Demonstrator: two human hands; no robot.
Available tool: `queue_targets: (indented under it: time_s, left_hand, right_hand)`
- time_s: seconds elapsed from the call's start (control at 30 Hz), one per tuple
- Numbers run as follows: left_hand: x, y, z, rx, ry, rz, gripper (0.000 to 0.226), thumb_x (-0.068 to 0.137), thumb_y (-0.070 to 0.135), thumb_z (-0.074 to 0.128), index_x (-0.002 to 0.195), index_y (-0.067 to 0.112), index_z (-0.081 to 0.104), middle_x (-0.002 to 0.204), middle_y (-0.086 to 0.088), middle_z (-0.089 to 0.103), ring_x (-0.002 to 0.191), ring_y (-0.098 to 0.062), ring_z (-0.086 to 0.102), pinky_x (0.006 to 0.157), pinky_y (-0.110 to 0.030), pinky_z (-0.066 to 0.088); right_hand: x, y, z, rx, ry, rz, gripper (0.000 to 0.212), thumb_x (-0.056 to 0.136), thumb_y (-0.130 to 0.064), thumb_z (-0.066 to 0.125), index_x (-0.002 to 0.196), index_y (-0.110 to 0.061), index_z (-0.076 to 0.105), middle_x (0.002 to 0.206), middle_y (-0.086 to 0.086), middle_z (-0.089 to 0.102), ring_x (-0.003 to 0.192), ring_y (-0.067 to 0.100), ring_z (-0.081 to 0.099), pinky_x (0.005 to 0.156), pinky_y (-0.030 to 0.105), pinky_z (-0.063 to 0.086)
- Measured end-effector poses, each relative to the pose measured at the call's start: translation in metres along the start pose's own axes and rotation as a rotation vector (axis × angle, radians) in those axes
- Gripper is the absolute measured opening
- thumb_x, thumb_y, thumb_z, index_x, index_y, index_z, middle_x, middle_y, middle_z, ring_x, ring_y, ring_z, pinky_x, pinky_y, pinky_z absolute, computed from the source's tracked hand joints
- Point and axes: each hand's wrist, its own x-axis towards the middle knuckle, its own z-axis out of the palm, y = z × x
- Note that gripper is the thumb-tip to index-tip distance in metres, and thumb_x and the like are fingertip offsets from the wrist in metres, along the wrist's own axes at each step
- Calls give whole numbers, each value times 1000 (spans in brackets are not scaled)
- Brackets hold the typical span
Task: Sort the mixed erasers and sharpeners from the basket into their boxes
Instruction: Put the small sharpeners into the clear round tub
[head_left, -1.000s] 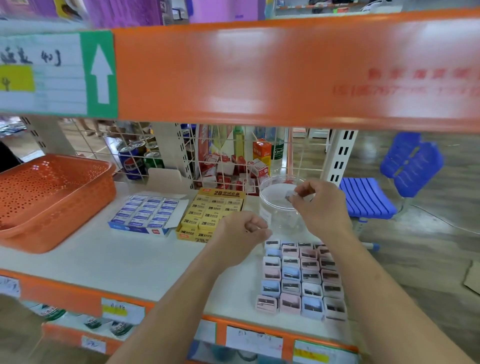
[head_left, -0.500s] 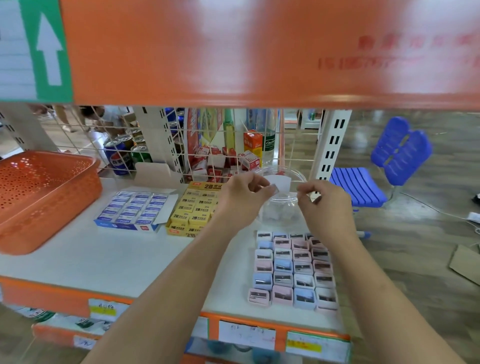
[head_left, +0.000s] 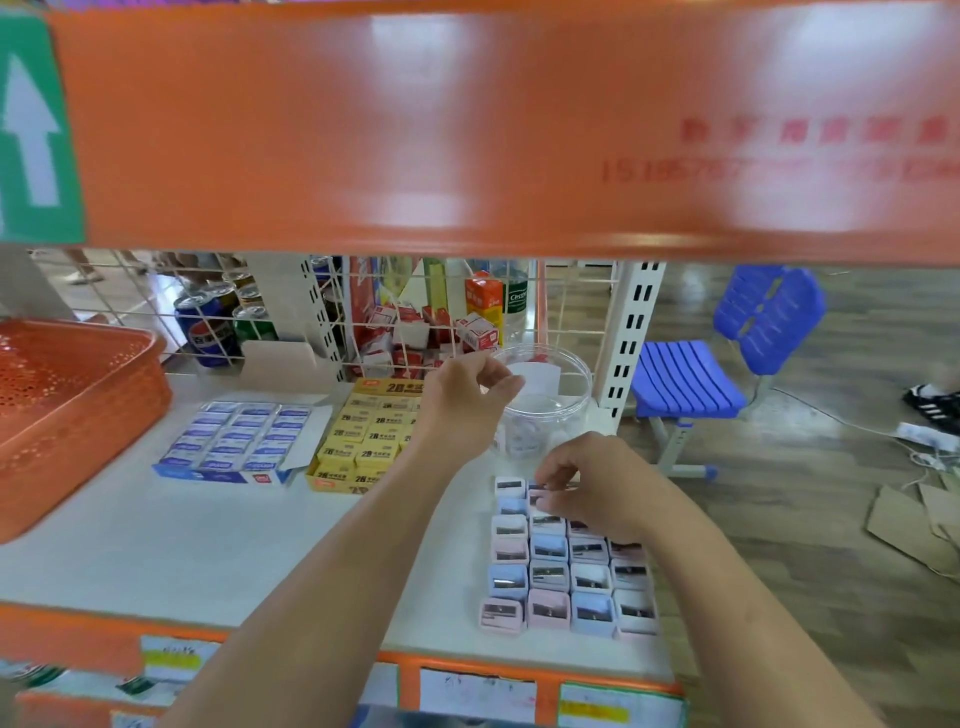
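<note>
Sharpeners (head_left: 548, 577) sit in a tight grid at the front edge of the shelf (head_left: 208, 540). The right hand (head_left: 592, 488) curls onto the grid's far rows, fingertips touching them; a pinch cannot be told. Beyond, the left hand (head_left: 462, 400) hovers at the rim of the clear tub (head_left: 563, 415), thumb against forefinger, any load unclear. Leftward lie the yellow eraser box (head_left: 363, 441), the blue eraser box (head_left: 239, 436) and the orange basket (head_left: 78, 405). An orange beam (head_left: 467, 130) blocks the upper view.

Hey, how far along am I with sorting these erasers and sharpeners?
Done: the blue eraser box and yellow eraser box look full, and the sharpeners stand in rows. In hand: the right hand curls onto the far rows; the left hand hovers by the clear tub. Left: little, since what shows of the orange basket looks empty.
</note>
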Motion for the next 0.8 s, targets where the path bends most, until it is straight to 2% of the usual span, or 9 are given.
queue_targets:
  time_s: [0.1,0.23,0.3,0.4,0.47,0.53,0.63,0.7,0.8]
  left_hand:
    - [-6,-6,-3,22,32,-14,10,91,31,62,96,22,65,92,12,60,83,-7,54,66,-19,38]
    - [-17,-14,-13,60,31,18,8,92,32,61,95,25,64,84,17,59,71,2,51,55,-6,36]
    - [-24,-19,-15,78,1,31,7,91,31,62,92,24,65,80,17,60,68,4,50,57,-2,37]
    - [-35,-29,-16,56,-64,23,6,90,29,63,88,26,67,78,17,61,70,4,53,57,-6,37]
    - [-42,-37,-13,34,-169,-8,7,89,31,64,82,29,66,76,16,63,69,2,55,56,-7,38]
    - [-50,-44,-8,25,-258,-37,10,88,34,66,78,33,65,73,16,64,64,5,55,55,-9,39]
    - [-59,-52,-1,-59,-301,-53,14,88,32,67,78,23,68,59,14,58,48,3,47,48,-9,35]
    - [-62,-55,1,-108,-288,-60,22,89,32,65,74,16,65,50,14,47,43,0,37,44,-12,30]
    - [-64,-57,-1,-177,-262,-70,32,90,31,65,74,3,62,50,12,40,41,-2,30,43,-13,26]
  right_hand:
    - [1,-3,1,-24,-13,-10,14,85,-23,68,99,-20,70,94,-6,68,89,10,61,80,23,50]
    - [2,-6,3,-59,-25,-26,21,88,-20,64,105,-9,68,101,5,67,93,20,60,83,29,48]
    - [3,-8,3,-96,-45,-37,23,89,-20,62,104,-3,66,106,12,64,96,25,59,85,33,47]
    - [5,-8,4,-121,-64,-60,22,90,-17,59,101,1,66,105,16,64,94,28,60,86,38,49]
    - [5,-9,4,-127,-61,-77,16,90,-16,59,99,-5,68,101,10,65,92,24,60,82,33,50]
    - [6,-8,5,-124,-45,-96,12,90,-17,61,100,-15,67,96,-3,62,90,14,58,74,22,45]
    - [6,-8,8,-119,-30,-100,15,91,-21,60,106,-20,64,94,-8,57,88,9,54,66,14,38]
    - [6,-7,11,-127,-11,-101,20,93,-22,57,111,-20,63,99,-6,56,88,9,52,72,17,38]
    - [5,-10,14,-153,15,-92,21,96,-20,52,113,-15,64,107,-1,60,90,12,53,80,25,43]
